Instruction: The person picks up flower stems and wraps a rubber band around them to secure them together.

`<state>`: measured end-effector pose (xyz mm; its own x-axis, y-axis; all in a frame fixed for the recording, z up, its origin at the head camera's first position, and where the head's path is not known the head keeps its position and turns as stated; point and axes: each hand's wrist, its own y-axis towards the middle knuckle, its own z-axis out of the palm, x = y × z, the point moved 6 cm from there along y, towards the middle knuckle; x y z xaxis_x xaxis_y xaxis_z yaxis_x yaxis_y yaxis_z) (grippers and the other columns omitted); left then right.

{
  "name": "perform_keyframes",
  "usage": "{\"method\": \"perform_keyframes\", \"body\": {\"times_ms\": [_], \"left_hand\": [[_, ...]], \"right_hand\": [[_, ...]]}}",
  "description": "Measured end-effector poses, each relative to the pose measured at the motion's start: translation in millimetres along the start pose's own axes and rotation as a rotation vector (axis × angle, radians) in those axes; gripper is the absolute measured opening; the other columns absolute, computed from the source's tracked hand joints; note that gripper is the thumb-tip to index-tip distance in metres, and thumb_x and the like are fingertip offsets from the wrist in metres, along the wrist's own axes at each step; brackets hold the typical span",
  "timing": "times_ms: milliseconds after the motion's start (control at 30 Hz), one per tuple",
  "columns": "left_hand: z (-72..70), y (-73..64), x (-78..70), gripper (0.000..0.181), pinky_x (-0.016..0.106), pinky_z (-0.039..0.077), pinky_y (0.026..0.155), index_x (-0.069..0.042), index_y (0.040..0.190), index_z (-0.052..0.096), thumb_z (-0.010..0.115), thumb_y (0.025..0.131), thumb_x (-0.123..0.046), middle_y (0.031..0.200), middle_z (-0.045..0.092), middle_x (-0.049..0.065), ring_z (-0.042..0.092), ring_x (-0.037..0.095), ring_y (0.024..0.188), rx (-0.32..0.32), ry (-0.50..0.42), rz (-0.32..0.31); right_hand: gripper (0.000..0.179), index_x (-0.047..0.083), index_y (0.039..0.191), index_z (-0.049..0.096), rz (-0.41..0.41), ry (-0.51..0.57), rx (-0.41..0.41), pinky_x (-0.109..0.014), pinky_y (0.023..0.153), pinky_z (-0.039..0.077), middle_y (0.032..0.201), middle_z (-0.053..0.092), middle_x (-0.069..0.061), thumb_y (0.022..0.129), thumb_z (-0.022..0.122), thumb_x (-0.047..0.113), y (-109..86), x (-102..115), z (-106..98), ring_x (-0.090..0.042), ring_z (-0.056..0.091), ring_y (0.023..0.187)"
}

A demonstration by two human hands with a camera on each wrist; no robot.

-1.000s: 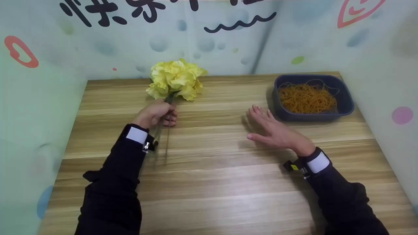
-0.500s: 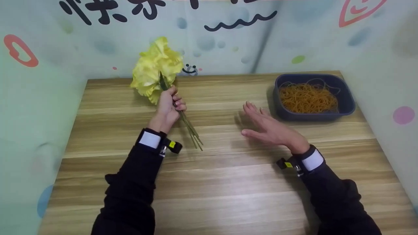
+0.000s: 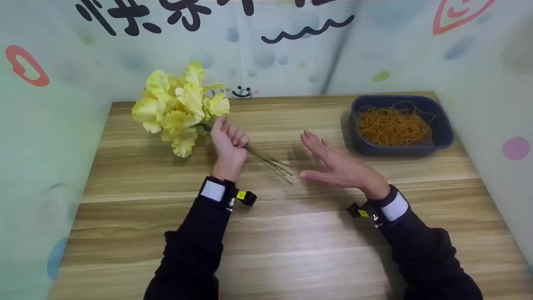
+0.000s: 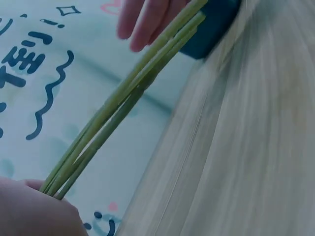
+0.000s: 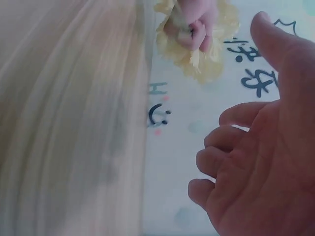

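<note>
A bunch of yellow artificial-looking flowers (image 3: 179, 104) is gripped by the left hand (image 3: 229, 143), fingers curled round the stems. Its blossoms lie to the left, while the green stems (image 3: 270, 162) stick out to the right, slanting down. Close up in the left wrist view, several stems (image 4: 123, 98) run from the left hand (image 4: 34, 211) toward the other hand's fingertips. The right hand (image 3: 341, 164) holds nothing, fingers straight and thumb apart, just right of the stem ends. In the right wrist view, the right hand (image 5: 261, 152) shows its palm, with yellow petals (image 5: 197, 64) beyond.
At the back right of the wooden table (image 3: 258, 250) stands a dark blue plastic box (image 3: 399, 151) with a heap of thin orange-brown rubber bands (image 3: 393, 127). A printed backdrop (image 3: 283, 62) rises behind the table, with side panels at left and right.
The left hand has moved right with the flowers and turned them, so the stems now point right instead of toward the person. The right hand has shifted slightly left.
</note>
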<state>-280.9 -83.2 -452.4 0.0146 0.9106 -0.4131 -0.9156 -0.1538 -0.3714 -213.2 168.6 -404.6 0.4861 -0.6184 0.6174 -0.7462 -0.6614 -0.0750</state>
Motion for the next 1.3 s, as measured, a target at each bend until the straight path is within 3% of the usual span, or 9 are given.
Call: {"method": "perform_keyframes", "body": {"times_ms": [167, 467, 633, 800, 867, 933, 1033, 1100, 1300], "left_hand": [[10.6, -13.2, 15.5, 0.055, 0.019, 0.019, 0.040, -0.022, 0.057, 0.029, 0.046, 0.110, -0.017, 0.044, 0.029, -0.010, 0.027, 0.004, 0.038, 0.095, -0.079, 0.042], [28.6, -36.3, 36.6, 0.060, 0.018, 0.020, 0.039, -0.022, 0.051, 0.031, 0.037, 0.110, -0.018, 0.043, 0.031, -0.009, 0.028, 0.005, 0.038, 0.236, -0.108, 0.001], [33.3, -47.5, 45.7, 0.059, 0.018, 0.021, 0.039, -0.022, 0.052, 0.031, 0.036, 0.111, -0.018, 0.043, 0.031, -0.010, 0.028, 0.004, 0.038, 0.261, -0.114, -0.016], [40.3, -62.3, 50.0, 0.059, 0.019, 0.020, 0.040, -0.022, 0.052, 0.032, 0.033, 0.111, -0.021, 0.044, 0.031, -0.010, 0.026, 0.005, 0.039, 0.325, -0.128, -0.054], [43.1, -66.9, 50.0, 0.060, 0.019, 0.016, 0.042, -0.022, 0.052, 0.032, 0.031, 0.112, -0.022, 0.044, 0.031, -0.010, 0.022, 0.005, 0.041, 0.356, -0.138, -0.063], [45.2, -69.7, 49.4, 0.061, 0.020, 0.013, 0.044, -0.022, 0.051, 0.032, 0.029, 0.112, -0.023, 0.045, 0.029, -0.010, 0.017, 0.007, 0.044, 0.378, -0.154, -0.066], [46.3, -71.2, 48.0, 0.061, 0.021, 0.010, 0.046, -0.021, 0.051, 0.032, 0.028, 0.112, -0.025, 0.045, 0.028, -0.009, 0.013, 0.008, 0.047, 0.383, -0.176, -0.062], [46.3, -71.0, 47.4, 0.061, 0.021, 0.012, 0.044, -0.021, 0.051, 0.032, 0.029, 0.112, -0.026, 0.044, 0.029, -0.009, 0.013, 0.008, 0.047, 0.376, -0.180, -0.059], [44.5, -68.9, 45.8, 0.058, 0.018, 0.021, 0.041, -0.022, 0.052, 0.035, 0.032, 0.110, -0.022, 0.044, 0.033, -0.010, 0.026, 0.005, 0.040, 0.337, -0.142, -0.033]], "right_hand": [[0.113, 0.003, 0.169, 0.013, 0.034, -0.046, -0.008, -0.053, 0.136, 0.010, 0.177, 0.004, -0.020, 0.093, 0.079, 0.054, 7.6, 21.3, 0.9, -0.035, 0.010, 0.166], [0.111, 0.001, 0.168, 0.018, 0.093, -0.208, -0.019, -0.056, 0.132, 0.021, 0.176, 0.013, -0.023, 0.092, 0.079, 0.055, 20.4, 39.7, 15.0, -0.044, 0.021, 0.162], [0.106, -0.003, 0.166, 0.021, 0.082, -0.263, -0.049, -0.056, 0.131, 0.026, 0.173, 0.019, -0.025, 0.094, 0.079, 0.049, 22.4, 42.1, 21.0, -0.044, 0.026, 0.160], [0.090, -0.006, 0.162, 0.030, 0.077, -0.281, -0.127, -0.059, 0.122, 0.039, 0.169, 0.030, -0.028, 0.097, 0.079, 0.033, 22.0, 43.3, 20.8, -0.046, 0.039, 0.154], [0.077, -0.008, 0.158, 0.038, 0.044, -0.295, -0.177, -0.058, 0.111, 0.053, 0.158, 0.047, -0.032, 0.098, 0.077, 0.022, 21.9, 44.4, 20.0, -0.047, 0.058, 0.138], [0.065, -0.009, 0.152, 0.045, 0.003, -0.314, -0.220, -0.055, 0.090, 0.063, 0.132, 0.068, -0.033, 0.099, 0.074, 0.013, 21.8, 45.5, 19.8, -0.046, 0.073, 0.110], [0.050, -0.006, 0.146, 0.051, -0.042, -0.334, -0.254, -0.046, 0.058, 0.059, 0.084, 0.071, -0.021, 0.100, 0.069, 0.005, 22.6, 46.6, 20.8, -0.035, 0.069, 0.066], [0.042, -0.003, 0.142, 0.056, -0.044, -0.332, -0.255, -0.042, 0.053, 0.055, 0.072, 0.065, -0.014, 0.102, 0.067, 0.005, 24.0, 46.6, 21.9, -0.029, 0.064, 0.060], [0.016, 0.003, 0.117, 0.071, -0.007, -0.318, -0.235, -0.038, 0.055, 0.056, 0.072, 0.066, -0.009, 0.102, 0.064, 0.002, 29.3, 43.8, 23.7, -0.025, 0.064, 0.062]]}}
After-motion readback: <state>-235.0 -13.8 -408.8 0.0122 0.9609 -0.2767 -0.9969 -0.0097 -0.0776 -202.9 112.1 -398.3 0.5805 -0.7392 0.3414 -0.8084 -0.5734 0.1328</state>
